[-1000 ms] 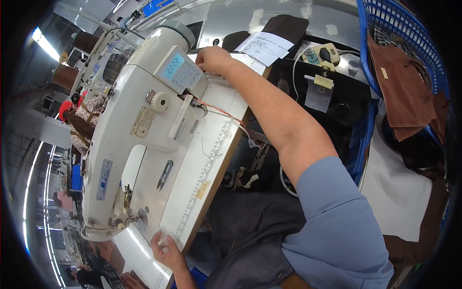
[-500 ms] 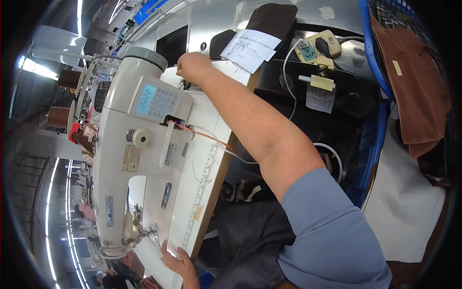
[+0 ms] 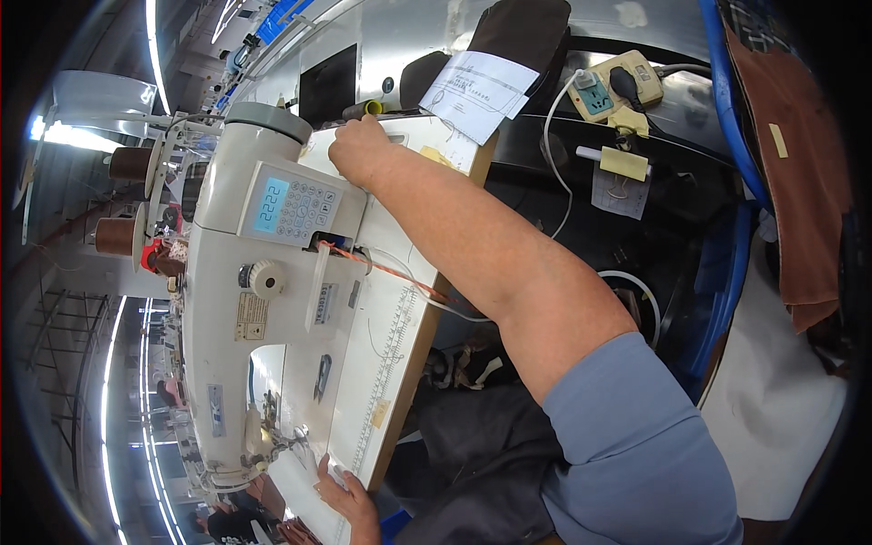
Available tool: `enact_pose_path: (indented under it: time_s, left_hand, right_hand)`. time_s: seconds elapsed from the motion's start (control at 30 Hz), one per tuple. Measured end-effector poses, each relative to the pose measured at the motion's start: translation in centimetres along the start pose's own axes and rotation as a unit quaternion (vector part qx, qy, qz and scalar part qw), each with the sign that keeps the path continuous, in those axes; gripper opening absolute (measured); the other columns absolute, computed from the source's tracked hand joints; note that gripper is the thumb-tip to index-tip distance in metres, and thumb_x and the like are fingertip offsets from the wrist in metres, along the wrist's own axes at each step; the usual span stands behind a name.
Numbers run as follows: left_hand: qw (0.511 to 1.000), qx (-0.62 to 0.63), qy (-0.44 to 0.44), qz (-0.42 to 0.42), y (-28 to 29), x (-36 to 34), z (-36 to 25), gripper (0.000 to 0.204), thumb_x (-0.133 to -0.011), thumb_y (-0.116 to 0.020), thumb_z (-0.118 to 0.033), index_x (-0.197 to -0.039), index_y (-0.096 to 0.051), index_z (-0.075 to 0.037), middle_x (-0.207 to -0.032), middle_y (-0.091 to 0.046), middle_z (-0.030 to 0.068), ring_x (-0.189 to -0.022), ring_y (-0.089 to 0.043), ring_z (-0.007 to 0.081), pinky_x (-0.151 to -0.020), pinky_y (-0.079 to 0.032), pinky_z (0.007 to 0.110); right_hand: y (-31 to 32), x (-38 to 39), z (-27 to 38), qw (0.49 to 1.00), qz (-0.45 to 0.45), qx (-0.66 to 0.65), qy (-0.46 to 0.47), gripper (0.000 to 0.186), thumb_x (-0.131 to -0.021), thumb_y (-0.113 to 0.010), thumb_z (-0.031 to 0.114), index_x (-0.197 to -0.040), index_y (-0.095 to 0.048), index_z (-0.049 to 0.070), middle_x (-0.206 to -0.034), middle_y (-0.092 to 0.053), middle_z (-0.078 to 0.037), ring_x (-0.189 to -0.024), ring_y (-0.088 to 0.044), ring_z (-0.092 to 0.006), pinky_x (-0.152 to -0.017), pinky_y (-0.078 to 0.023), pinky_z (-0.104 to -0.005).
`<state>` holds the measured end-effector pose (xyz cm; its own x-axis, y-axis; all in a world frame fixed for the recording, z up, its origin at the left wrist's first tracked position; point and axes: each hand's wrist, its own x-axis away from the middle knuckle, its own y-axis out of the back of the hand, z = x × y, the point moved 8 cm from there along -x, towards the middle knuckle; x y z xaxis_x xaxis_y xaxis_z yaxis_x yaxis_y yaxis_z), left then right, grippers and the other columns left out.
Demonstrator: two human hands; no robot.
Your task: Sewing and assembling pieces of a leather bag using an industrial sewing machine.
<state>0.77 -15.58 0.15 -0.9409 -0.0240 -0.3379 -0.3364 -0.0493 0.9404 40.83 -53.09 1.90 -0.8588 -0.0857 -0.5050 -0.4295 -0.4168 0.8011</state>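
Observation:
A white industrial sewing machine (image 3: 218, 318) with a lit control panel (image 3: 289, 205) stands on a white table (image 3: 359, 400). My right hand (image 3: 363, 150) is by the upper end of the machine, above the tabletop. Its fingers are curled in, and what they hold, if anything, is hidden. Just beyond it lies a dark roll with a yellow-green end (image 3: 368, 109). My left hand (image 3: 345, 495) rests at the table edge near the needle area, fingers apart and holding nothing visible. Small thread snips (image 3: 322, 377) lie on the machine bed.
Beyond my right hand, a printed sheet (image 3: 477, 91) lies on dark pieces (image 3: 522, 36). A power strip (image 3: 613, 86) with cables sits further right. Brown material (image 3: 781, 182) hangs over a blue bin's rim (image 3: 727, 100). An orange cord (image 3: 391, 271) crosses the table edge.
My right hand has drawn back slightly, and the yellow-green-ended roll now shows beyond it. A yellowish patch also shows beside the wrist. The view has shifted slightly; my left hand stays near the same spot.

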Motion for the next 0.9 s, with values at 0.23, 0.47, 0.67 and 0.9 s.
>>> enact_pose_path:
  time_s: [0.23, 0.47, 0.67, 0.9]
  left_hand:
    - [1.0, 0.023, 0.021, -0.001, 0.0, 0.1, 0.3, 0.049, -0.095, -0.05, -0.025, -0.138, -0.05, 0.0, -0.131, -0.055, 0.0253, -0.108, -0.051, 0.0453, -0.097, -0.037, 0.051]
    - [0.998, 0.055, 0.042, -0.01, 0.2, 0.0, 0.6, 0.047, -0.095, -0.054, -0.025, -0.134, -0.053, 0.0, -0.13, -0.057, 0.024, -0.112, -0.051, 0.0448, -0.098, -0.038, 0.051]
    - [0.996, 0.078, 0.053, 0.002, 0.2, -0.2, 0.3, 0.06, -0.095, -0.06, -0.038, -0.139, -0.052, 0.001, -0.118, -0.061, 0.0335, -0.108, -0.056, 0.0514, -0.098, -0.04, 0.053]
    - [0.996, 0.057, 0.01, -0.068, 0.7, 0.5, 0.0, 0.047, -0.093, -0.059, -0.027, -0.132, -0.056, -0.001, -0.127, -0.06, 0.0225, -0.11, -0.054, 0.044, -0.098, -0.038, 0.051]
  right_hand:
    - [0.0, -0.4, 0.6, 0.999, -0.015, 0.002, 0.029, 0.014, -0.085, -0.066, 0.012, -0.09, -0.079, 0.013, -0.101, -0.074, -0.007, -0.1, -0.07, -0.0258, -0.078, -0.052, -0.0402]
    - [-1.3, -0.7, 0.5, 0.999, 0.005, 0.027, 0.039, 0.02, -0.09, -0.061, 0.013, -0.099, -0.078, 0.014, -0.107, -0.073, -0.007, -0.107, -0.067, -0.025, -0.086, -0.051, -0.0395]
    - [-0.9, -1.6, -0.3, 0.997, -0.055, -0.046, 0.03, 0.012, -0.086, -0.066, 0.011, -0.094, -0.074, 0.007, -0.097, -0.072, -0.015, -0.094, -0.071, -0.0322, -0.08, -0.054, -0.0468]
    - [2.3, -0.9, -5.3, 0.9, -0.231, -0.353, -0.108, 0.015, -0.09, -0.069, 0.014, -0.1, -0.066, 0.002, -0.081, -0.071, -0.015, -0.084, -0.073, -0.0299, -0.073, -0.057, -0.0385]
